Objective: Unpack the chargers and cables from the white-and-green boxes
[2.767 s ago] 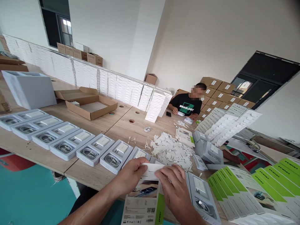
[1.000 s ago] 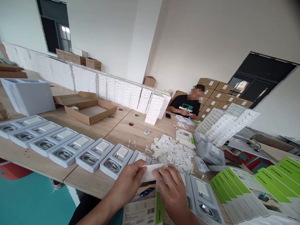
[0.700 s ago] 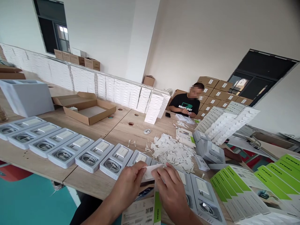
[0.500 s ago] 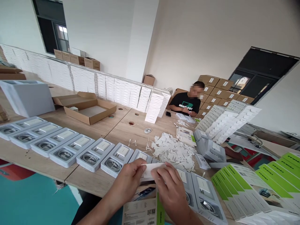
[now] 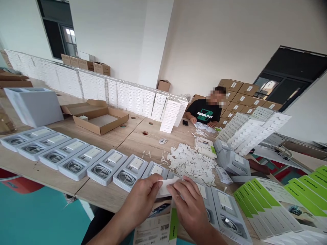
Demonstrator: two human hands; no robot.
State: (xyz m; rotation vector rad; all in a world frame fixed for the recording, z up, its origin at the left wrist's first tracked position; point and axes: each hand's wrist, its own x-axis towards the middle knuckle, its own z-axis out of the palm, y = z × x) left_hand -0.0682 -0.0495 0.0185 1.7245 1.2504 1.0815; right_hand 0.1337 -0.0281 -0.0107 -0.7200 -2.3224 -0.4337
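Observation:
Between both hands is a small white paper piece [image 5: 165, 189], flat and narrow. My left hand [image 5: 141, 195] pinches its left end with thumb and forefinger. The fingers of my right hand [image 5: 189, 204] are closed on its right end. Below them lies a printed box [image 5: 153, 232] with a green strip, partly covered by the right hand. Behind the hands runs a row of pale plastic trays [image 5: 99, 181], each with a coiled cable and a white charger. Some trays are hidden by my hands.
Beyond the trays spreads a pile of white paper slips [image 5: 190, 165]. Green and white boxes [image 5: 265, 207] are fanned at the right. An open brown carton [image 5: 112, 124] sits at left centre. A co-worker [image 5: 204, 110] sits across the table, near stacked white boxes [image 5: 170, 114].
The view has shifted slightly, so things sit a little further right. Both my hands keep their grip on the white paper piece. The co-worker's hands have moved apart.

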